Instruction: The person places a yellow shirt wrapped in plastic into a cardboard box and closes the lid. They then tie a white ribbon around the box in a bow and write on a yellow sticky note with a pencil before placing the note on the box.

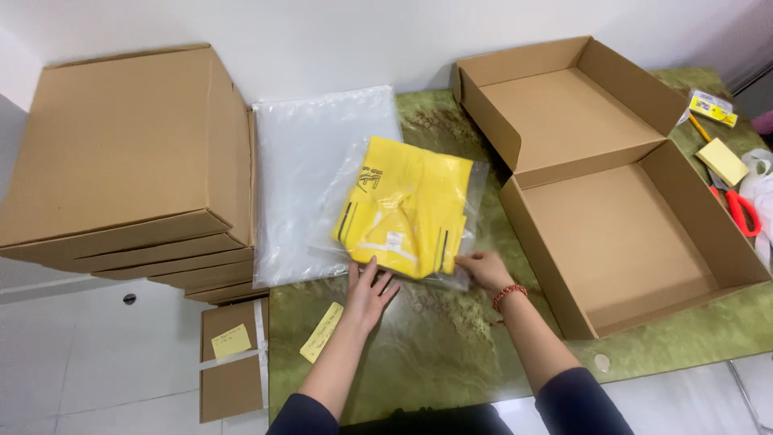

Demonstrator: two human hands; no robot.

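A folded yellow garment (407, 205) lies in a clear plastic bag on the green marbled table (435, 354), partly over a stack of clear bags (310, 177). My left hand (369, 292) rests flat at the bag's near edge, fingers spread. My right hand (485, 269), with a red bead bracelet at the wrist, pinches the bag's near right corner. An open brown cardboard box (636, 242) with its lid folded back sits just to the right of the garment.
A stack of closed flat cardboard boxes (129, 153) stands at the left. Yellow sticky notes (321, 332) lie near my left arm, one on a small box (232, 358). Red-handled scissors (739, 208), a note pad (722, 161) and a pencil sit at far right.
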